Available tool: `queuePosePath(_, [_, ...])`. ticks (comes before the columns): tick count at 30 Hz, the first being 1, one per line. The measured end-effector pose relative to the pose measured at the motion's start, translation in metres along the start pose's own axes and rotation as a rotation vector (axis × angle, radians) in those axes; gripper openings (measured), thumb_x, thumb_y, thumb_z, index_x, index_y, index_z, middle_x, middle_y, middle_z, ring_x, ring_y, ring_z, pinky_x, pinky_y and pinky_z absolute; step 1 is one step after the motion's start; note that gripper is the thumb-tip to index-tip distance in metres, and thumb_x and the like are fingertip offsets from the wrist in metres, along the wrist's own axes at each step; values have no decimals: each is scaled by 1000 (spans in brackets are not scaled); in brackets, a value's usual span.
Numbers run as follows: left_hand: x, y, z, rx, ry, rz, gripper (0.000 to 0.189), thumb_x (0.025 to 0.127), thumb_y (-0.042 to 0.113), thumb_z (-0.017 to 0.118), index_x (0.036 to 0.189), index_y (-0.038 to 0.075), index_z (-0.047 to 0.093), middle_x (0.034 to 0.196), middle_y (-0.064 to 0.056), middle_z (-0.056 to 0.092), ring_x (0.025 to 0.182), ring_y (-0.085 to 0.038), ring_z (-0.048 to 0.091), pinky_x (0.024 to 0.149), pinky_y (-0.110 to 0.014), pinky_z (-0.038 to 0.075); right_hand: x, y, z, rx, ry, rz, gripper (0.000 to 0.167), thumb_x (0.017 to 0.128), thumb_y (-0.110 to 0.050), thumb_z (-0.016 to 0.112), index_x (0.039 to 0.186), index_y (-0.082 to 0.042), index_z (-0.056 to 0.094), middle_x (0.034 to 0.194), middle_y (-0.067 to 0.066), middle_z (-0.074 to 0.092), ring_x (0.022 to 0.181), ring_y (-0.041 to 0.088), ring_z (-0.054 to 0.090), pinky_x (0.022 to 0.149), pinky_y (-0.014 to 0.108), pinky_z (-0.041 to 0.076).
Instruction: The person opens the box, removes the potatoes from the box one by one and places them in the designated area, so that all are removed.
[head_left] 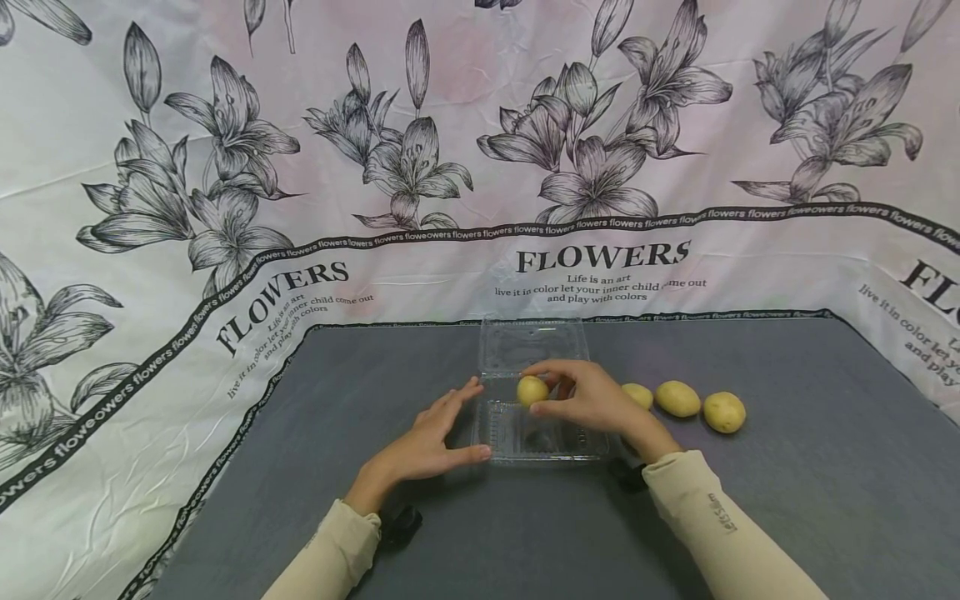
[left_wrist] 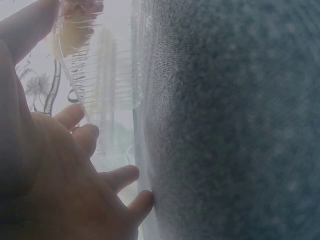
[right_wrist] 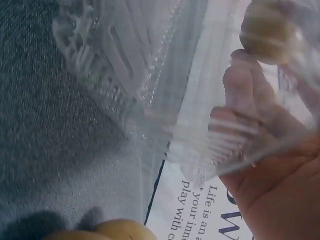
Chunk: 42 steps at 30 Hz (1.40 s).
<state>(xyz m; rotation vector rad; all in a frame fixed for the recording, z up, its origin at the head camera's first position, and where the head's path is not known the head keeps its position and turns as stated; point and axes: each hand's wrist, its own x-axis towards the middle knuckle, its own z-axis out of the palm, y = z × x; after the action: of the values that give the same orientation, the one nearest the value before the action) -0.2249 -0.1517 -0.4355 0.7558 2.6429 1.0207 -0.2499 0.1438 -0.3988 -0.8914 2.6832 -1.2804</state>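
A small yellow potato is pinched between the thumb and fingers of my right hand, over a clear plastic clamshell box. The box lies open, its lid folded back towards the far edge of the table. In the right wrist view the same potato shows through the clear box wall. My left hand is at the box's left side with its fingers and thumb spread. In the left wrist view its fingertips are right at the clear plastic wall.
To the right of the box, three more potatoes lie in a row on the grey tabletop, the nearest partly hidden by my right hand. Behind the table hangs a white cloth printed with flowers and lettering.
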Motion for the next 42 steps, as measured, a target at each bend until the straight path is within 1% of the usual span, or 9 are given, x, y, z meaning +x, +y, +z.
queuePosePath(6, [0, 0, 1, 7, 7, 1, 92, 90, 57, 70, 164, 31, 21, 172, 11, 9, 160, -35, 8, 121, -69, 11, -5, -1, -6, -10, 12, 66, 54, 87, -27, 83, 136, -17, 65, 109, 8, 70, 79, 17, 64, 68, 32, 54])
queuePosePath(8, [0, 0, 1, 8, 9, 1, 92, 90, 57, 70, 164, 31, 21, 172, 11, 9, 160, -35, 8, 122, -68, 12, -6, -1, -8, -21, 10, 71, 54, 87, -28, 82, 137, -17, 65, 109, 7, 69, 80, 17, 63, 68, 33, 53])
queuePosePath(11, [0, 1, 1, 9, 9, 2, 92, 90, 56, 71, 164, 30, 21, 172, 10, 9, 160, -35, 9, 122, -68, 12, -8, 0, -11, -42, 10, 58, 53, 88, -28, 82, 137, -16, 65, 108, 6, 69, 80, 16, 62, 69, 33, 53])
queuePosePath(15, [0, 1, 0, 9, 7, 6, 92, 91, 55, 70, 164, 29, 21, 172, 8, 9, 160, -36, 9, 121, -69, 12, -9, 0, -13, -43, 17, 45, 54, 87, -28, 82, 136, -15, 65, 108, 7, 71, 78, 15, 63, 70, 32, 53])
queuePosePath(22, [-1, 1, 0, 6, -3, 5, 93, 91, 58, 69, 164, 29, 20, 172, 9, 8, 160, -36, 7, 121, -70, 10, -15, 2, -19, -37, 24, 48, 54, 88, -31, 82, 136, -15, 65, 110, 8, 72, 80, 16, 64, 70, 31, 54])
queuePosePath(29, [-1, 2, 0, 6, 0, 9, 93, 91, 55, 70, 164, 28, 20, 173, 8, 8, 160, -36, 7, 121, -70, 10, -23, 6, -26, -32, 49, 40, 53, 88, -29, 82, 136, -14, 65, 107, 8, 72, 77, 15, 64, 67, 29, 53])
queuePosePath(37, [-1, 2, 0, 5, -7, 10, 93, 92, 56, 69, 165, 28, 19, 173, 6, 6, 160, -35, 6, 121, -70, 9, -31, 10, -35, -64, 66, 37, 52, 89, -28, 81, 136, -15, 65, 108, 6, 71, 76, 12, 61, 68, 30, 51])
queuePosePath(42, [-1, 1, 0, 7, -9, 9, 93, 91, 57, 69, 165, 28, 18, 173, 6, 6, 160, -36, 5, 121, -70, 9, -36, 11, -39, -32, 68, 33, 51, 89, -27, 81, 136, -15, 65, 107, 7, 72, 76, 13, 61, 66, 30, 52])
